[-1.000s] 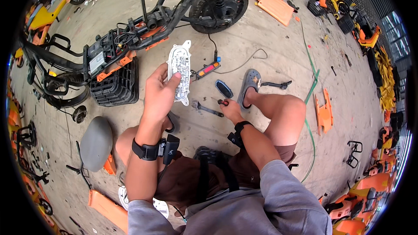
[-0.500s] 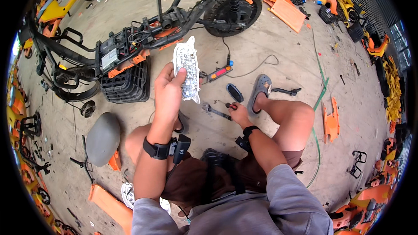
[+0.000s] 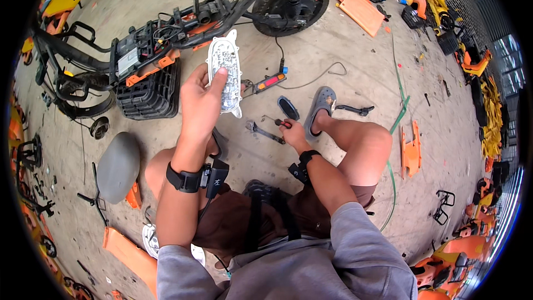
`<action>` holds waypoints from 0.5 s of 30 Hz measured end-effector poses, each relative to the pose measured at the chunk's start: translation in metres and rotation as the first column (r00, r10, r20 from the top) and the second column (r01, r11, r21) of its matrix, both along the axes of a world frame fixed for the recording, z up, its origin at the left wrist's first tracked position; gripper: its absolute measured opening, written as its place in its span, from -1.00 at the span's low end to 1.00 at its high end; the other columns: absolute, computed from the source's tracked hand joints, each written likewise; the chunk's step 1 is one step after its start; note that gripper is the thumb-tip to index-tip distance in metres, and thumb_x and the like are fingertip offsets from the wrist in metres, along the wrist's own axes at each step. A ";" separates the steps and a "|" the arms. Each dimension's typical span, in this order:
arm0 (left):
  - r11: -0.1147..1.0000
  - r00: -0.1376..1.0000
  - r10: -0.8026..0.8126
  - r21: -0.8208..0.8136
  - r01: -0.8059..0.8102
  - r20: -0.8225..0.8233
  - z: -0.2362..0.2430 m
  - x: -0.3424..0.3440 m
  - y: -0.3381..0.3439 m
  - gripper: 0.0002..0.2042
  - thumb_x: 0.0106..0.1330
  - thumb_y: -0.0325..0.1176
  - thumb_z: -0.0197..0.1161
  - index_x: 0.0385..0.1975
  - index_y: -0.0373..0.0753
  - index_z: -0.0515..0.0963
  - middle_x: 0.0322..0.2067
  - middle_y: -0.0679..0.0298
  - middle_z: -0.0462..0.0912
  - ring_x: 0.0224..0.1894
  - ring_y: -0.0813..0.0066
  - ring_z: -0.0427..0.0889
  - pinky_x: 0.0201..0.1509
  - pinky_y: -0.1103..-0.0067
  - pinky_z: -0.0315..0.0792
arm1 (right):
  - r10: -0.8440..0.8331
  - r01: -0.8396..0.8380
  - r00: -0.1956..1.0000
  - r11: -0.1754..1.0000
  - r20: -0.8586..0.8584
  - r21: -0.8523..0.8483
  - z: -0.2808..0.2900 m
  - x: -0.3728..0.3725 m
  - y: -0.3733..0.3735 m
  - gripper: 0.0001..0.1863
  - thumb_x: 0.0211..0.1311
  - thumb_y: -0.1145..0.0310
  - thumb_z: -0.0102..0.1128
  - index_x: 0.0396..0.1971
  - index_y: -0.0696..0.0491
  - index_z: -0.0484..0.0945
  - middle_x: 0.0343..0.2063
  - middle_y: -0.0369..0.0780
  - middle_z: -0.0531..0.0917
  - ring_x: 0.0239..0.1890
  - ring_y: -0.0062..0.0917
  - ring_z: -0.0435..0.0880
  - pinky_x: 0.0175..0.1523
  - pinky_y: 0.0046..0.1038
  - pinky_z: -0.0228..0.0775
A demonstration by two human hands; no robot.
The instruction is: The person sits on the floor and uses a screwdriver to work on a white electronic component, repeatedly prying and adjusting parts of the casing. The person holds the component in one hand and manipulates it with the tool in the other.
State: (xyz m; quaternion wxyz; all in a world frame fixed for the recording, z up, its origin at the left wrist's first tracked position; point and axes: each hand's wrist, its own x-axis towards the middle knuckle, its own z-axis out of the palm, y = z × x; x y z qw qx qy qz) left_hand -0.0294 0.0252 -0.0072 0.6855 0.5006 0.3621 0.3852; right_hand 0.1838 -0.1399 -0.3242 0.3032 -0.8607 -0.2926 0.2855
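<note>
Slightly leftward, the screwdriver (image 3: 285,124) is shifted, clasped in the right hand (image 3: 295,132); well apart, the white oblong part (image 3: 231,75) is gripped by the left hand (image 3: 199,97).

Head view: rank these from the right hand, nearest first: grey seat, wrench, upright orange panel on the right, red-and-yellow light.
Nearest to the right hand first:
1. Wrench: just to its left.
2. Red-and-yellow light: ahead, slightly left.
3. Orange panel: well off to the right.
4. Grey seat: far left.
</note>
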 end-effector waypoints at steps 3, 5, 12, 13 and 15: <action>1.000 1.000 0.017 -0.002 -0.017 -0.007 -0.003 -0.005 0.001 -0.75 0.51 -0.40 0.11 -0.01 -0.49 0.47 -0.31 0.11 0.71 -0.37 0.43 0.75 -0.31 0.57 0.64 | -0.058 0.065 0.981 0.997 -0.187 0.034 0.022 -0.005 0.006 -0.53 0.16 0.28 0.35 0.04 0.20 0.60 -0.37 -0.10 0.73 -0.60 -0.46 0.71 -0.42 -0.44 0.54; 0.999 0.999 0.035 -0.011 -0.035 -0.002 -0.001 -0.003 -0.001 -0.75 0.51 -0.40 0.11 -0.01 -0.49 0.47 -0.32 0.11 0.71 -0.37 0.44 0.75 -0.32 0.58 0.63 | -0.097 0.108 0.969 0.994 -0.227 0.034 0.028 -0.005 0.004 -0.54 0.19 0.28 0.34 0.04 0.21 0.60 -0.36 -0.15 0.72 -0.61 -0.50 0.70 -0.50 -0.47 0.50; 1.000 1.000 0.015 0.006 -0.015 0.001 -0.004 -0.005 0.001 -0.76 0.49 -0.41 0.12 -0.03 -0.50 0.49 -0.29 0.12 0.69 -0.35 0.42 0.75 -0.34 0.57 0.63 | -0.189 0.200 0.932 0.980 -0.308 0.002 0.031 0.000 -0.001 -0.56 0.21 0.26 0.31 0.05 0.16 0.61 -0.35 -0.18 0.71 -0.62 -0.50 0.69 -0.57 -0.49 0.46; 1.000 1.000 0.013 0.000 -0.013 0.014 -0.005 -0.004 0.000 -0.76 0.49 -0.42 0.12 -0.03 -0.50 0.49 -0.29 0.12 0.69 -0.35 0.42 0.75 -0.34 0.57 0.63 | -0.198 0.204 0.931 0.979 -0.308 -0.013 0.031 0.000 -0.001 -0.56 0.21 0.26 0.31 0.05 0.16 0.61 -0.35 -0.19 0.71 -0.62 -0.50 0.69 -0.57 -0.49 0.46; 1.000 1.000 0.020 0.010 -0.020 -0.012 -0.003 -0.003 0.001 -0.76 0.49 -0.42 0.12 -0.03 -0.50 0.49 -0.29 0.13 0.70 -0.35 0.42 0.75 -0.35 0.57 0.63 | -0.208 0.216 0.928 0.976 -0.310 -0.008 0.033 0.000 0.000 -0.57 0.21 0.26 0.30 0.03 0.16 0.62 -0.36 -0.19 0.72 -0.62 -0.50 0.69 -0.54 -0.49 0.47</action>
